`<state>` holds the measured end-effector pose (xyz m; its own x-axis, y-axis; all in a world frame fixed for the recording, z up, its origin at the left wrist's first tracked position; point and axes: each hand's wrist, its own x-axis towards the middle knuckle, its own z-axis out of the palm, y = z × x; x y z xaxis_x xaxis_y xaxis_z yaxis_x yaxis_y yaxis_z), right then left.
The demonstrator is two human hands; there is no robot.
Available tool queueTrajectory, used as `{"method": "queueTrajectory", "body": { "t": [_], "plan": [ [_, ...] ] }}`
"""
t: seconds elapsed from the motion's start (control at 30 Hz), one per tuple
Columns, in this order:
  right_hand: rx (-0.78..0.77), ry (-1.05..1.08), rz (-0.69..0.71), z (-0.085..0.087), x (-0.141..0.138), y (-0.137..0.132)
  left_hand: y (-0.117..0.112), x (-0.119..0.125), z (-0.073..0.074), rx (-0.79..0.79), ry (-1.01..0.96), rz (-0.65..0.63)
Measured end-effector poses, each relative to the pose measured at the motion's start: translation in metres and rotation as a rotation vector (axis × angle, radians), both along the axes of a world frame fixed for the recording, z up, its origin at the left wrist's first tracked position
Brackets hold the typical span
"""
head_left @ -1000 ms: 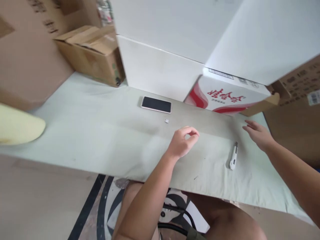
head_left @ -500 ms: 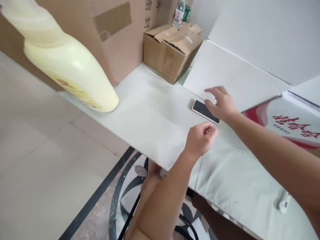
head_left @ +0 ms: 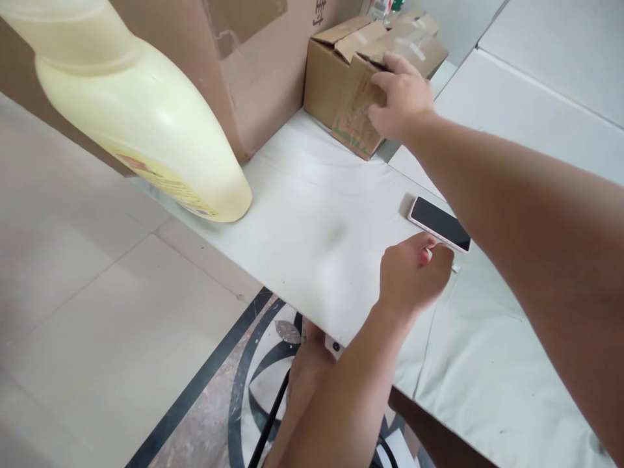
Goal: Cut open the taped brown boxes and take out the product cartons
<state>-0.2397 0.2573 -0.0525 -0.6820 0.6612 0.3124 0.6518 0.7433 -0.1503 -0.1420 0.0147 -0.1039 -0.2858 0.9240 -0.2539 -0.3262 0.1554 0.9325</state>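
My right hand [head_left: 402, 97] reaches across to the small cardboard box [head_left: 322, 81], fingers apart, over its near top edge by a dark gap under the flap. Whether the fingertips press on the cardboard is hard to tell. Low over the white table covering [head_left: 312, 227], my left hand [head_left: 414, 273] is closed, and its curled fingers hide whatever may be inside. A small whitish bit [head_left: 456, 267] shows beside its knuckles. Just beyond that hand lies a phone [head_left: 441, 223] with a dark screen and pale pinkish edge, partly covered by my right forearm.
A large pale yellow bottle [head_left: 160, 123] stands at the left table edge, close to the camera. Behind it rises a big cardboard carton [head_left: 263, 84]. White panels [head_left: 526, 110] stand at the back right. Plastic bottles [head_left: 383, 9] show behind the small box.
My right hand has moved from above the phone, away and leftward, to the small cardboard box. My left hand stays closed and is now nearer the phone. The view has shifted.
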Motion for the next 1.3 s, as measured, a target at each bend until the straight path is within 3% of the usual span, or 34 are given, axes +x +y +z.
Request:
{"method": "queueTrajectory", "body": {
  "t": [0.17,0.33,0.53,0.67,0.77,0.87,0.97,1.03,1.07,1.13,1.23,1.3],
  "plan": [
    [-0.005,0.100,0.048,-0.010,-0.001,0.036,-0.001,0.000,0.002,0.030,-0.050,0.006],
    [-0.021,0.006,0.128,0.001,-0.001,0.051,-0.006,-0.003,0.006,0.022,-0.051,0.027],
    [-0.012,-0.074,0.023,0.018,0.003,0.009,-0.007,-0.007,0.011,0.028,-0.081,0.057],
    [-0.027,-0.130,0.088,0.025,0.031,-0.034,-0.006,-0.009,0.011,0.108,-0.014,0.141],
    [-0.040,-0.065,0.212,0.030,0.076,-0.070,-0.010,-0.015,0.014,0.200,0.166,0.389],
    [-0.088,0.036,0.281,0.028,0.142,-0.121,-0.019,-0.029,0.018,0.178,0.323,0.676],
    [-0.060,0.247,0.164,0.001,0.219,-0.180,-0.032,-0.048,0.021,0.162,0.381,0.917],
    [0.034,0.541,-0.053,-0.033,0.271,-0.214,-0.041,-0.058,0.022,0.221,0.423,1.013],
    [0.077,0.701,-0.231,-0.051,0.296,-0.229,-0.045,-0.062,0.023,0.253,0.446,0.996],
    [0.091,0.966,-0.544,-0.085,0.340,-0.254,-0.051,-0.063,0.024,0.295,0.485,0.818],
    [0.006,1.032,-0.730,-0.113,0.390,-0.283,-0.052,-0.055,0.025,0.333,0.541,0.453],
    [-0.018,0.998,-0.787,-0.117,0.413,-0.296,-0.046,-0.045,0.024,0.373,0.589,0.334]
  ]
}}
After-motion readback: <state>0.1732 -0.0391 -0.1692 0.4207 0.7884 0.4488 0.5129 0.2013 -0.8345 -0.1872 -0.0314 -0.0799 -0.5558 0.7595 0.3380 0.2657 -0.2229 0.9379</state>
